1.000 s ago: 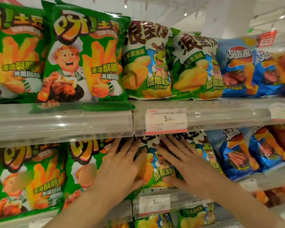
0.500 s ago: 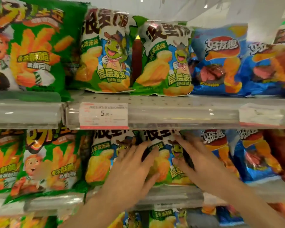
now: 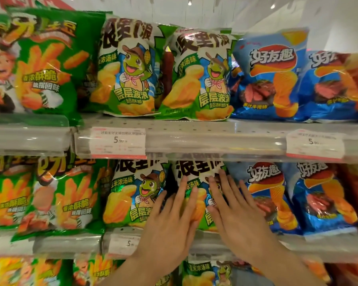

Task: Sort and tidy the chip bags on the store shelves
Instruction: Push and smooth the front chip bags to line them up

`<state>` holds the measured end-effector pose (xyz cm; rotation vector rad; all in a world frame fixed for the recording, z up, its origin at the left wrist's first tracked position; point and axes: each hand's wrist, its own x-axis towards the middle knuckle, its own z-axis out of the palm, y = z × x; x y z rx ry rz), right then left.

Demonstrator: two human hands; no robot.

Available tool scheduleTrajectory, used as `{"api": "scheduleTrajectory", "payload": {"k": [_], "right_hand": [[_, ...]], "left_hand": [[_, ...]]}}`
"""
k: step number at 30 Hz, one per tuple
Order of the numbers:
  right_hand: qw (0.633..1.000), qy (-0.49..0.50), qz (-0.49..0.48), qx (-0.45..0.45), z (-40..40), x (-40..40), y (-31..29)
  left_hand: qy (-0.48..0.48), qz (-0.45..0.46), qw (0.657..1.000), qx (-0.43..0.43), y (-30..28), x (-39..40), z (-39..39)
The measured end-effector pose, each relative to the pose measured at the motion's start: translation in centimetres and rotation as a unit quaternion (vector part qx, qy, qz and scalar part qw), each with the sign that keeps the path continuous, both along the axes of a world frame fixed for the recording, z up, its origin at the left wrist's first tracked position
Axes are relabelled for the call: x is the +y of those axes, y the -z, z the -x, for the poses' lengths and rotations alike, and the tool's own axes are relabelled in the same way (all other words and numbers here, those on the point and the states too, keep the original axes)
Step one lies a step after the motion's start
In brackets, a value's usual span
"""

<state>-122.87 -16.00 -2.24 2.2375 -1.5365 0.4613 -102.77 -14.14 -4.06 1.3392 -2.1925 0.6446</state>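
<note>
Two hands lie flat on one frog-print chip bag (image 3: 196, 178) in the lower middle of the frame. The left hand (image 3: 174, 221) has straight, spread fingers pressed on the bag's left half, and the right hand (image 3: 234, 215) has straight fingers spread across its right half; neither curls round anything. This bag stands on the middle shelf (image 3: 318, 246), second of two frog bags there, with its twin (image 3: 132, 195) just to the left. On that same shelf, two green fry-print bags (image 3: 66, 199) show at the left of the frame and two blue steak-flavour bags (image 3: 265, 195) at the right, the nearer one touching the pressed bag's right edge. The upper shelf (image 3: 215, 139) repeats the order: two green fry bags (image 3: 43, 65) at upper left, one cut by the frame edge, two frog bags (image 3: 128, 69) in the upper centre, and two blue bags (image 3: 271, 75) at upper right. Reddish-brown packs sit at the far right edge of both rows, too cropped to count. The upper shelf rail carries two white price tags (image 3: 118, 142), and a third tag (image 3: 124, 243) sits on the middle shelf rail just left of the left wrist. More bags peek from the bottom of the frame, blurred.
</note>
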Motion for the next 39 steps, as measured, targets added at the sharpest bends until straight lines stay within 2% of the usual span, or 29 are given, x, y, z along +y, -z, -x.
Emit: {"api": "scheduleTrajectory", "payload": {"k": [6, 11, 18, 27, 33, 39], "right_hand": [[0.997, -0.043, -0.044, -0.048, 0.5, -0.4, -3.3], [0.996, -0.067, -0.031, -0.057, -1.7, -3.7, -7.4], [0.971, -0.064, -0.137, -0.185, -4.8, -7.3, -9.8], [0.979, -0.025, -0.045, -0.198, -5.5, -6.5, -8.5], [0.969, -0.006, 0.115, -0.217, -5.6, -7.1, -7.0], [0.967, -0.078, 0.104, -0.217, -4.4, -6.2, -6.5]], "left_hand": [[0.005, 0.003, 1.0, 0.008, 0.3, 0.0, -0.1], [0.007, 0.022, 1.0, 0.006, 0.2, -0.1, -0.3], [0.018, 0.035, 0.999, -0.019, 0.2, -0.4, -0.7], [0.021, 0.05, 0.998, -0.035, 0.0, -0.5, -1.0], [0.016, 0.046, 0.998, -0.039, 0.5, -0.6, -1.1], [0.021, -0.001, 1.0, -0.015, 0.2, -0.1, -1.4]]}}
